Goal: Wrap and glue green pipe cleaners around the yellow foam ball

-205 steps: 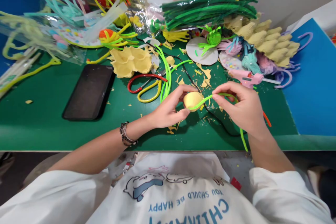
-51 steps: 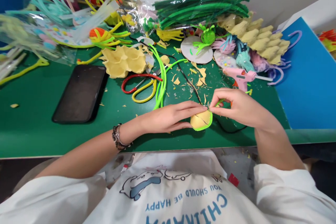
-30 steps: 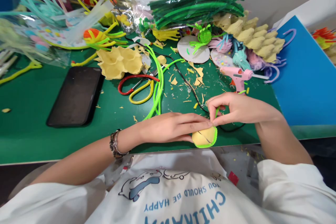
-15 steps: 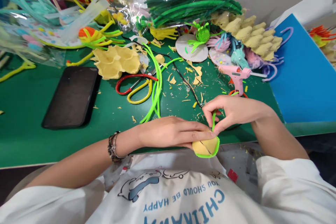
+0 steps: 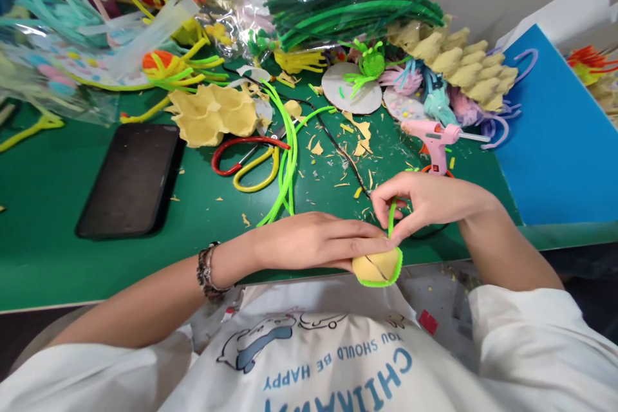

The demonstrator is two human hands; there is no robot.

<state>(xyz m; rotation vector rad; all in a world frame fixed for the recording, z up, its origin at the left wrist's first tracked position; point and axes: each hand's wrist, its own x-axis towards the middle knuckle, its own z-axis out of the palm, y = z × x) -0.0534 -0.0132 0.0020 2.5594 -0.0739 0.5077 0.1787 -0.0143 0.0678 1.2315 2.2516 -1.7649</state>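
My left hand (image 5: 313, 243) is closed around a small yellow egg-carton cup (image 5: 374, 266), its fingers lying over the top. A bright green pipe cleaner (image 5: 391, 219) runs along the cup's rim, and its loose end stands up from the far side. My right hand (image 5: 420, 206) pinches that end between thumb and fingers, just beside the left fingertips. A dark line crosses the cup's surface. The inside of the cup is hidden. Cup and hands are at the table's front edge, above my lap.
Scissors (image 5: 258, 164) lie partly under several green pipe cleaners (image 5: 288, 161). A phone (image 5: 130, 180) lies left, near a cut egg-carton piece (image 5: 212, 114). A pink glue gun (image 5: 434, 138) stands beyond my right hand, beside a blue board (image 5: 555, 141). Bagged dark green pipe cleaners (image 5: 357, 6) lie behind.
Both hands hold nearly the same pose, with the right fingers shifted very slightly on the pipe cleaner. The whole view has moved a little.
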